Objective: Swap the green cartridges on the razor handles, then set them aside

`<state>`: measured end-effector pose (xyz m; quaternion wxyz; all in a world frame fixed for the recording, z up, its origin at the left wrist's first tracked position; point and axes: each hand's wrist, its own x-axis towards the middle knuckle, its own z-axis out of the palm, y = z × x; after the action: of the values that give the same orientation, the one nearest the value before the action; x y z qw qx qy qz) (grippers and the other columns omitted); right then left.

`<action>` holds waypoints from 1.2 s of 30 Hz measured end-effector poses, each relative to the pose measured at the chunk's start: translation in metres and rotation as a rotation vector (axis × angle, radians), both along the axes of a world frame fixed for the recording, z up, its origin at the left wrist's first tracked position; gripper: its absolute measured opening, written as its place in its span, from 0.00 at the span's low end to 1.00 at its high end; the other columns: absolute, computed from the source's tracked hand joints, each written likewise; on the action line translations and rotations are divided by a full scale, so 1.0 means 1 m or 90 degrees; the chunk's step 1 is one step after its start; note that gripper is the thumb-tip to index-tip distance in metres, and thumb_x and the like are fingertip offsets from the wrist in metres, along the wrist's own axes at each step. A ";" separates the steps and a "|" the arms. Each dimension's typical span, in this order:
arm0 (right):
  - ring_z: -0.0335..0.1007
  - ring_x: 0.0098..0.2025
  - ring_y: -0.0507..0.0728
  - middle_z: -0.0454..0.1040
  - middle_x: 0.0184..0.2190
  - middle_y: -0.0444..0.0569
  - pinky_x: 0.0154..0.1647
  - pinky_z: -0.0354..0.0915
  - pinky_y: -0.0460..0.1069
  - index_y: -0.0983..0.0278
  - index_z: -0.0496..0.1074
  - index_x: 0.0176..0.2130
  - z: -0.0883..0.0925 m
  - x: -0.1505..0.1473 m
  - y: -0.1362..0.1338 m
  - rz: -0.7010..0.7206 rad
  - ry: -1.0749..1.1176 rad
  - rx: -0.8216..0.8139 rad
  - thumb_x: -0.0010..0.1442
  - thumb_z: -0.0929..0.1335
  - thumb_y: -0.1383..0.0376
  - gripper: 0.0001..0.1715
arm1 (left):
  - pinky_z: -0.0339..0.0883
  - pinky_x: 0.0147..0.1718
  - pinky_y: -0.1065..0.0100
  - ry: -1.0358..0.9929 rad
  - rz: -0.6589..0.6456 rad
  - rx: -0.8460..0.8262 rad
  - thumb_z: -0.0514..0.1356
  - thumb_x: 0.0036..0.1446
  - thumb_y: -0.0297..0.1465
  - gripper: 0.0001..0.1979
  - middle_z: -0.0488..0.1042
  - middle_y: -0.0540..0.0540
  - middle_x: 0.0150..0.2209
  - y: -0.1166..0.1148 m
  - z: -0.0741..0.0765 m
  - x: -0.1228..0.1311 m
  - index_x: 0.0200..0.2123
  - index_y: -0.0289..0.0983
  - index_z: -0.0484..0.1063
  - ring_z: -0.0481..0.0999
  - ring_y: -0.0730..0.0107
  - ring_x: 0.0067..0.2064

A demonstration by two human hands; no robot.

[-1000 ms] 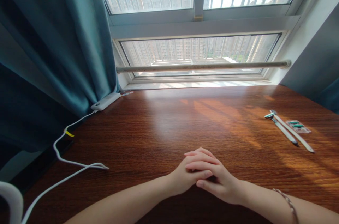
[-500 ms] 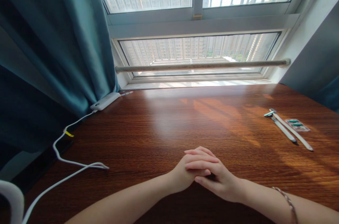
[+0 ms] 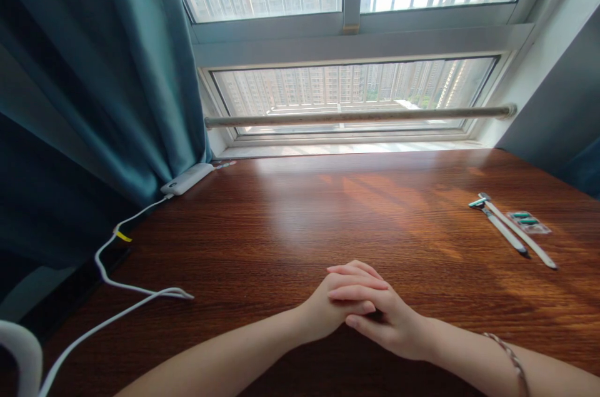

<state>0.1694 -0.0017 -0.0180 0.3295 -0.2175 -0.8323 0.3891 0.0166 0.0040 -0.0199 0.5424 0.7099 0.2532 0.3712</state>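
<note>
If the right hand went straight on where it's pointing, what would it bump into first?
Most likely the left hand, since the right hand is clasped with it, its fingers lying against it.

The table is wood-grained brown, the curtain blue-green, the cable white.

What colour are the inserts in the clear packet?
The inserts in the packet are teal green, seen best in the head view.
</note>
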 end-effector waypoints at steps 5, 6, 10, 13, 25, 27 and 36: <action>0.51 0.59 0.57 0.65 0.51 0.51 0.57 0.52 0.56 0.60 0.65 0.51 0.001 -0.001 0.000 0.006 0.002 0.001 0.56 0.65 0.66 0.21 | 0.61 0.48 0.60 0.014 0.003 0.010 0.58 0.52 0.37 0.16 0.70 0.43 0.43 -0.001 -0.001 0.000 0.44 0.39 0.72 0.65 0.63 0.49; 0.51 0.59 0.57 0.66 0.51 0.51 0.57 0.52 0.56 0.60 0.65 0.51 0.001 -0.001 0.000 0.006 0.002 0.003 0.56 0.65 0.67 0.21 | 0.61 0.48 0.60 0.017 0.003 0.010 0.58 0.52 0.37 0.16 0.70 0.43 0.43 -0.001 -0.001 0.000 0.44 0.39 0.72 0.65 0.63 0.49; 0.51 0.58 0.58 0.67 0.50 0.51 0.57 0.52 0.57 0.60 0.65 0.51 0.001 0.000 0.001 0.004 0.005 0.014 0.56 0.65 0.67 0.22 | 0.61 0.48 0.60 0.019 0.005 0.006 0.57 0.52 0.36 0.16 0.68 0.43 0.44 -0.001 -0.001 0.000 0.44 0.39 0.72 0.65 0.63 0.49; 0.52 0.58 0.57 0.67 0.51 0.51 0.57 0.52 0.56 0.60 0.65 0.51 0.001 0.000 0.000 0.004 0.002 0.014 0.56 0.65 0.67 0.21 | 0.61 0.48 0.61 0.010 0.000 0.009 0.57 0.52 0.36 0.16 0.67 0.43 0.45 -0.001 -0.002 0.000 0.44 0.38 0.71 0.66 0.63 0.49; 0.52 0.58 0.58 0.67 0.50 0.51 0.56 0.52 0.57 0.60 0.64 0.51 0.000 0.000 0.001 0.007 0.006 0.017 0.56 0.65 0.67 0.21 | 0.61 0.48 0.61 0.040 0.002 0.030 0.56 0.53 0.38 0.17 0.67 0.43 0.45 -0.001 -0.001 -0.001 0.44 0.37 0.71 0.66 0.64 0.48; 0.52 0.58 0.58 0.67 0.50 0.51 0.56 0.52 0.57 0.60 0.65 0.51 0.001 0.000 0.001 0.007 0.005 0.013 0.56 0.64 0.66 0.21 | 0.61 0.48 0.61 0.039 0.002 0.028 0.56 0.53 0.38 0.16 0.67 0.43 0.45 -0.001 -0.001 -0.001 0.44 0.38 0.71 0.66 0.64 0.48; 0.52 0.58 0.57 0.67 0.50 0.51 0.57 0.52 0.56 0.60 0.65 0.51 0.002 0.000 0.002 0.006 0.004 0.023 0.56 0.64 0.66 0.21 | 0.61 0.49 0.60 0.025 0.001 0.025 0.56 0.53 0.37 0.16 0.67 0.43 0.45 -0.001 0.000 0.000 0.44 0.38 0.71 0.65 0.63 0.49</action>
<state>0.1690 -0.0002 -0.0161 0.3341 -0.2067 -0.8391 0.3763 0.0166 0.0027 -0.0200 0.5229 0.7274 0.2570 0.3625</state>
